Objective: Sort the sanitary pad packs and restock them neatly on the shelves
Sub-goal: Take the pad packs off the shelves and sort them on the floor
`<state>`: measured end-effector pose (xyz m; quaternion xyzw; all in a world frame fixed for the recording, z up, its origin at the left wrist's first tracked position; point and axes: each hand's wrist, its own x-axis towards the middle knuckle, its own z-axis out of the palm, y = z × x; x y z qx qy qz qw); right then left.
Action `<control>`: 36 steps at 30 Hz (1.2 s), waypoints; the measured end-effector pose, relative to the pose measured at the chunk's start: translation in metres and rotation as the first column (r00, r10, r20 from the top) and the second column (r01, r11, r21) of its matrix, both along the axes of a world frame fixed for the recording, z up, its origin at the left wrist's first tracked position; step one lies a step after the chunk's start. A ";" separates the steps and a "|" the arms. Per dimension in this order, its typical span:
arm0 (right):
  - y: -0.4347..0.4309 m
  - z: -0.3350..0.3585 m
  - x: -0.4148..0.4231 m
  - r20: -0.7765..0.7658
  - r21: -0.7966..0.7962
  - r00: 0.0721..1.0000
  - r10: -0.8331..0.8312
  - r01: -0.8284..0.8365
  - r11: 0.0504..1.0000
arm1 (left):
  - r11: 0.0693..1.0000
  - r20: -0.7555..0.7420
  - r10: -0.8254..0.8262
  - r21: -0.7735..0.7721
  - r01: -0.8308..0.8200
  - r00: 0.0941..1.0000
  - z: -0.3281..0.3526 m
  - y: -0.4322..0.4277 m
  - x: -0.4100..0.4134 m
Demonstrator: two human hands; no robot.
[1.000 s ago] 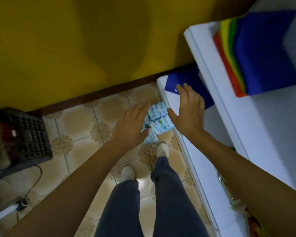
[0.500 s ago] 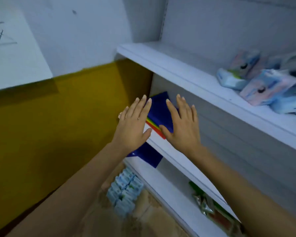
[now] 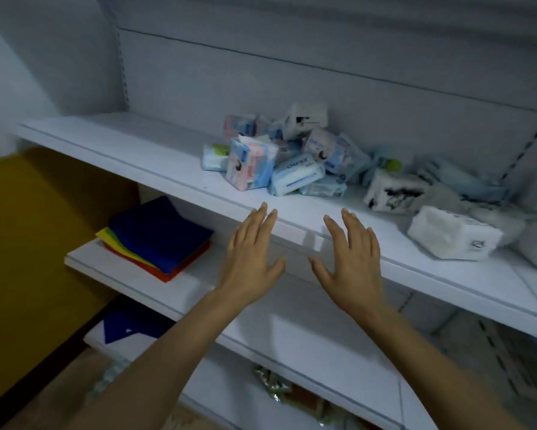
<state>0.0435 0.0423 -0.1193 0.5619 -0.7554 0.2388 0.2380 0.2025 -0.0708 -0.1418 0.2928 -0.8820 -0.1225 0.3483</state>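
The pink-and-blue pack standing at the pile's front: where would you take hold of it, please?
Probably its top edge, thumb in front, fingers behind, coming from above and the front. The pink-and-blue pack stands upright with its top free, while a white-and-blue pack crowds its right side.

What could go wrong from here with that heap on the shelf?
1. The packs lie in a loose heap; pulling one from below may tumble others off the shelf.
2. The white pack sits nearest the front edge, so the right hand, open and empty, could knock it off in reaching past.
3. Several packs look alike in this dim view, so mis-sorting is possible.
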 end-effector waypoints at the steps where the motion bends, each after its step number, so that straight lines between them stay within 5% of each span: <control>1: 0.009 0.000 -0.014 0.005 0.003 1.000 -0.012 0.012 1.000 | 1.000 -0.022 -0.014 -0.006 0.014 1.000 -0.001 0.006 -0.015; 8: 0.014 0.003 -0.057 0.220 0.068 0.975 -0.016 0.001 0.998 | 1.000 -0.127 -0.017 -0.002 0.017 0.992 0.007 0.012 -0.077; 17: -0.077 0.035 -0.072 0.209 0.061 0.965 0.158 -0.174 0.983 | 1.000 -0.223 -0.018 -0.019 0.014 0.975 0.049 -0.072 -0.113; 26: -0.166 0.039 -0.125 0.300 0.123 0.925 0.231 -0.278 0.953 | 0.992 0.091 -0.001 -0.128 0.013 0.996 0.040 -0.153 -0.153; 32: -0.173 0.030 -0.139 0.284 0.034 0.928 0.240 -0.260 0.965 | 0.987 -0.094 -0.134 -0.104 0.124 0.987 0.029 -0.159 -0.156; 36: -0.153 0.049 -0.142 0.302 -0.078 0.938 0.170 -0.153 0.985 | 0.974 -0.289 -0.165 0.101 0.201 0.943 0.043 -0.146 -0.148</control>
